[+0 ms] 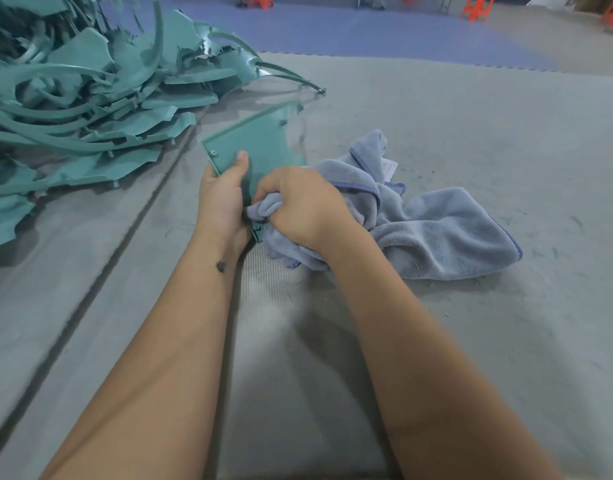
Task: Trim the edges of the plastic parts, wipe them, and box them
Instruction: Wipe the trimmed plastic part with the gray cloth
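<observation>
Two bare forearms reach forward from the bottom edge over a grey foam mat [471, 150], its surface matt, finely ribbed near the wrists and dusted with small green shavings. A dark seam runs diagonally through the mat on the left side.

The left hand [222, 199] grips one flat green plastic part [260, 147] by its near left edge, thumb lying on top of the face and the fingers hidden beneath. The part is a thin, rigid sheet with a straight left edge, a small round boss near its corner and a jagged, notched far end; it is tilted up off the mat.

The right hand [298, 206] is curled tight round a bunched fold of one lavender-grey cloth [436, 233] and presses that fold against the near end of the part. The cloth is soft, plush microfibre with a darker stitched hem; the rest of it lies crumpled on the mat to the right, with a small white label at its far side.

At upper left sits a large heap of green plastic pieces [90, 98], too many and too tangled to count: flat ragged-edged panels mixed with long curved strips.

Farther off lies blue floor matting [333, 29], with several orange stools [475, 6] standing at the top edge.
</observation>
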Demonstrator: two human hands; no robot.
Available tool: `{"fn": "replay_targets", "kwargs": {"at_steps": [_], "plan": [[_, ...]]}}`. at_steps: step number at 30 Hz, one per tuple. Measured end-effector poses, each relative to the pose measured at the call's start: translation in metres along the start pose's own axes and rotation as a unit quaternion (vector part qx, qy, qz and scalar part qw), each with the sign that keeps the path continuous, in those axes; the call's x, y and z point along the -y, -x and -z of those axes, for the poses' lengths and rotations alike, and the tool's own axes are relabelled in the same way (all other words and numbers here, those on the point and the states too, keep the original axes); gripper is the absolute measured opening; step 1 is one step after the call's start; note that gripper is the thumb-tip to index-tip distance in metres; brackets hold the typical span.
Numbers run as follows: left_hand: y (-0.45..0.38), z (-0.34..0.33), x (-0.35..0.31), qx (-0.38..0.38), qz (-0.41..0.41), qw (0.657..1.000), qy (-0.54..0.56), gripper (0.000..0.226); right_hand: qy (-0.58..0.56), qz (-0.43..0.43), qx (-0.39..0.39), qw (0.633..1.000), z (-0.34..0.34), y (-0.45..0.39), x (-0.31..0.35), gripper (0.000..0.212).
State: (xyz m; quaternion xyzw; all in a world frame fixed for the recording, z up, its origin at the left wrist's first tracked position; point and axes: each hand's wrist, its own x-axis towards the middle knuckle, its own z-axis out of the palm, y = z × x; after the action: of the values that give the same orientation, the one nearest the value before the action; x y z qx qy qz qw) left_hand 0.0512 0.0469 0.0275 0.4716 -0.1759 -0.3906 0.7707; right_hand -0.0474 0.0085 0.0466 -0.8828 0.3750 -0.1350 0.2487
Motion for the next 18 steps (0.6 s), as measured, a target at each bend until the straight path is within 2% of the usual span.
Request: {"fn": "replay_targets", "kwargs": {"at_steps": [2, 5, 7, 9, 11, 14, 15, 18], "plan": [[-0.002, 0.002, -0.001, 0.011, 0.008, 1.0, 0.022, 0.032, -0.028, -0.003, -0.032, 0.999, 0.001, 0.001, -0.003, 0.033], [0.0, 0.001, -0.002, 0.033, 0.022, 0.998, 0.051, 0.034, -0.049, 0.004, -0.158, 0.986, 0.002, 0.006, -0.013, 0.028], [0.001, 0.0, -0.002, 0.037, 0.019, 0.997, 0.063, 0.033, -0.023, -0.005, -0.218, 0.976, 0.0, 0.009, -0.015, 0.017], [0.0, 0.002, -0.004, 0.021, 0.005, 0.996, 0.085, 0.033, 0.003, 0.014, -0.2, 0.98, 0.0, 0.009, -0.012, 0.016], [-0.004, 0.005, -0.007, -0.008, -0.025, 0.994, 0.11, 0.032, 0.019, 0.048, -0.116, 0.992, 0.003, 0.01, -0.007, 0.019], [-0.005, 0.006, -0.008, -0.006, -0.043, 0.991, 0.129, 0.031, 0.04, 0.091, -0.021, 0.995, 0.006, 0.012, -0.003, 0.014], [-0.004, 0.005, -0.008, -0.002, -0.042, 0.991, 0.128, 0.031, 0.039, 0.101, -0.021, 0.994, 0.005, 0.014, -0.002, 0.014], [-0.004, 0.003, -0.007, 0.012, -0.015, 0.991, 0.133, 0.034, 0.002, 0.092, -0.085, 0.992, 0.003, 0.013, -0.007, 0.012]]}}
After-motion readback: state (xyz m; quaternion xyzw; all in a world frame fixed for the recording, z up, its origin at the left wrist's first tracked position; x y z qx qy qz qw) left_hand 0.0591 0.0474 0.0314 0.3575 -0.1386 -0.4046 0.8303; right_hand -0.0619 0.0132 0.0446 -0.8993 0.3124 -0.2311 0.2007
